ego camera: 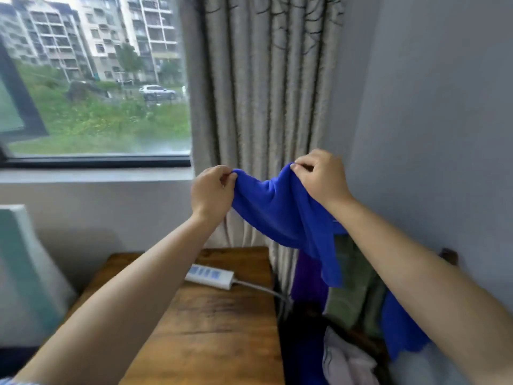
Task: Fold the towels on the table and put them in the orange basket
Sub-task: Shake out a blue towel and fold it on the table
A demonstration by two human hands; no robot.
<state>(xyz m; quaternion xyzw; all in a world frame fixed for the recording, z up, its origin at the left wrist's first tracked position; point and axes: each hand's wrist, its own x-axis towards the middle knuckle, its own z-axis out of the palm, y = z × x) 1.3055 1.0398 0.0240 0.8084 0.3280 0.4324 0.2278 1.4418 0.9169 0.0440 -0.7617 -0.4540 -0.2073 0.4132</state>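
At centre frame, before the curtain (266, 79): a blue towel (288, 215) held up by two corners.

The left hand (212, 194) and right hand (322, 176) each pinch an upper corner between thumb and fingers, close together, so the cloth sags between them and hangs clear of the wooden table (211, 329) at lower centre, probably to find its edges before folding. More towels (358, 276) lie heaped at lower right. No orange basket is in view.

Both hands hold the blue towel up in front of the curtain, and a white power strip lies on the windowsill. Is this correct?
Not quite. In the head view the white power strip lies on the wooden table, not on the windowsill. The rest is right: the left hand and right hand hold the blue towel up in front of the curtain.
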